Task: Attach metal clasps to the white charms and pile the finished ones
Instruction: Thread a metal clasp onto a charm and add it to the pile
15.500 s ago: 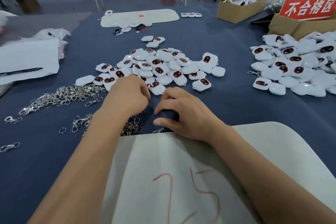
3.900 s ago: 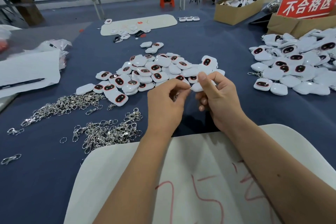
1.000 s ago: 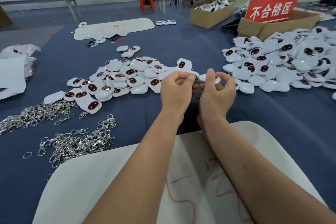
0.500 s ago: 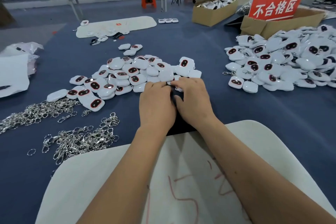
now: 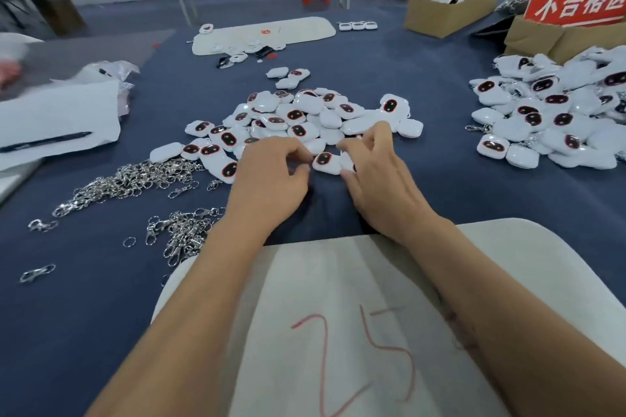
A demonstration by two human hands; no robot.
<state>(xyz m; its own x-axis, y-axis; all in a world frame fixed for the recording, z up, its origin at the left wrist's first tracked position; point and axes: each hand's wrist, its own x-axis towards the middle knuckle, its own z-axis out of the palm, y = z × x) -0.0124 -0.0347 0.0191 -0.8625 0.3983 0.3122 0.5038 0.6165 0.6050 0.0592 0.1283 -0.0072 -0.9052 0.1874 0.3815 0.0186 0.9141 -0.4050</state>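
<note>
My right hand [image 5: 379, 179] is low over the blue cloth at the near edge of the middle heap of white charms [image 5: 305, 115]. Its forefinger and thumb pinch one white charm with a dark red-rimmed face [image 5: 324, 161]. My left hand [image 5: 271, 179] is just left of that charm, fingers curled down, tips at its edge; what lies under them is hidden. Loose metal clasps [image 5: 128, 181] lie in a heap at the left, and a second clump [image 5: 184, 230] is beside my left forearm. A big pile of charms with clasps [image 5: 555, 118] is at the right.
A white board marked 25 [image 5: 355, 332] lies under my forearms. At the left lies white paper with a pen [image 5: 50, 122]. Cardboard boxes [image 5: 450, 10] and a red sign [image 5: 579, 0] stand at the back right. A white tray [image 5: 264, 32] is at the back.
From chest height the hands dropped onto the near edge of the middle heap half a second ago. They have now drawn slightly apart, with one charm between them. The camera has swung left.
</note>
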